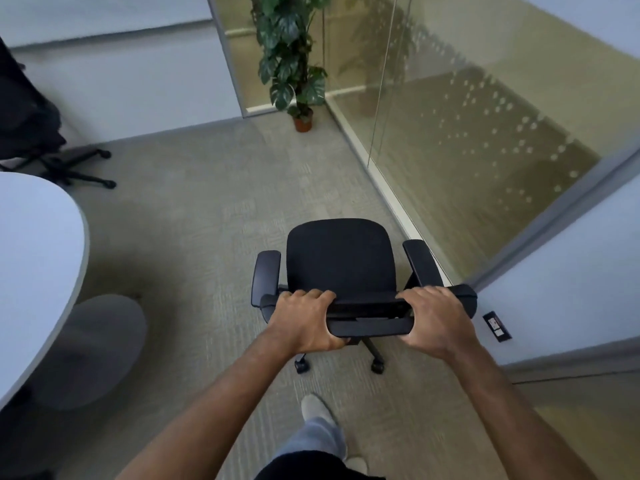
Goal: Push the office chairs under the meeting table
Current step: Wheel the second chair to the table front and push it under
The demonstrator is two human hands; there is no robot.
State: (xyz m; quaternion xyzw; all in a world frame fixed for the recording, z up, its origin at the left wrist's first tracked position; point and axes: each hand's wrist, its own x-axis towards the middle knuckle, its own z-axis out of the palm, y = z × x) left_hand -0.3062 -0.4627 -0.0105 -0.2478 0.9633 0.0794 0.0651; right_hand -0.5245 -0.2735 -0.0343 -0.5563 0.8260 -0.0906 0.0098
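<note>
We gripped the office chair [341,261] by its backrest top, left hand [304,320] and right hand [433,317] fingers curled round it, the counter [41,244] lying well off to the chair's left.

I have both arms stretched forward and down, forearms bare and converging slightly toward the middle of my view. My left hand [306,320] grips the top edge of the chair backrest [370,308], fingers curled over the front and thumb wrapped underneath. My right hand [433,318] holds the same edge a little apart from the left, fingers hooked over the top, thumb tucked low. Both wrists sit about level, knuckles up. Below, one foot is planted ahead of me.
</note>
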